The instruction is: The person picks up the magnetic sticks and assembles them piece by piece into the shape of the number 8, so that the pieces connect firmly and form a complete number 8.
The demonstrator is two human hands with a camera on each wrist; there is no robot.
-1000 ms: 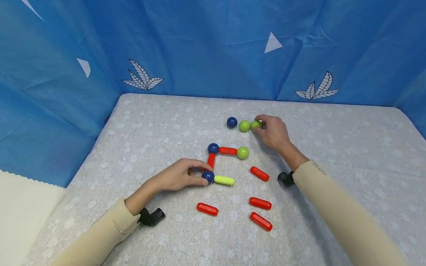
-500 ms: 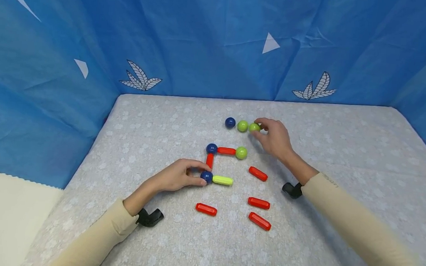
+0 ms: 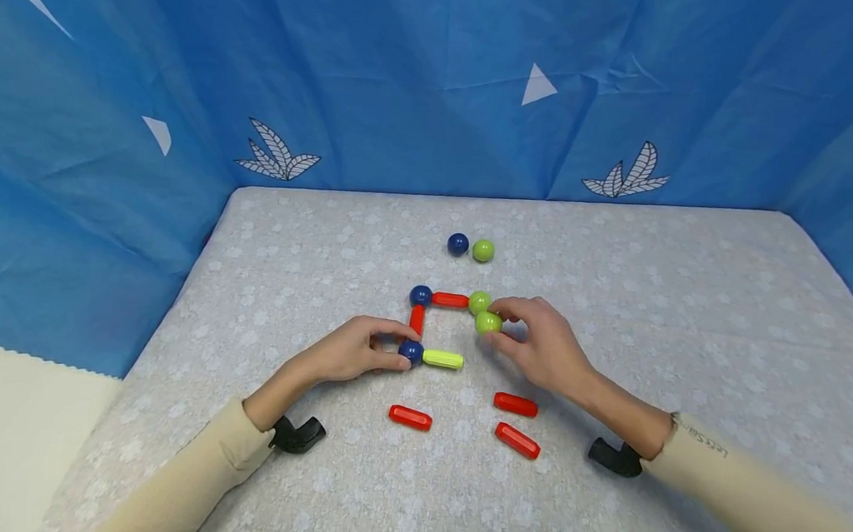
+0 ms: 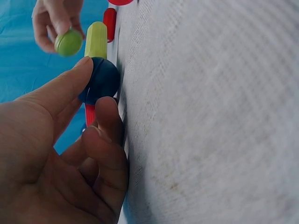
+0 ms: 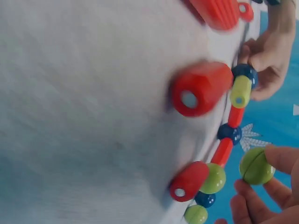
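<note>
two hands at work over a cloth-covered worktop. the left hand pinches a blue ball between thumb and fingers; a yellow-green stick juts from it toward the right hand, and a red stick leads away, beyond the fingertips, to a far blue ball, a cross stick and a green end ball. the right hand grasps a green ball by thumb and fingertips, raised and, in the right wrist view, apart from the green end ball.

likely faults: grey dots on the stick ends suggest magnets; if so, the raised ball, passing close, could tug the green end ball out of line. the left hand steadies only the near joint, so the far corner might pivot. a fingertip hold on a smooth sphere may slip. a loose red stick, lower than the right hand, could be knocked or caught. a spare blue ball and a spare green ball, beyond both hands, may roll if bumped.
</note>
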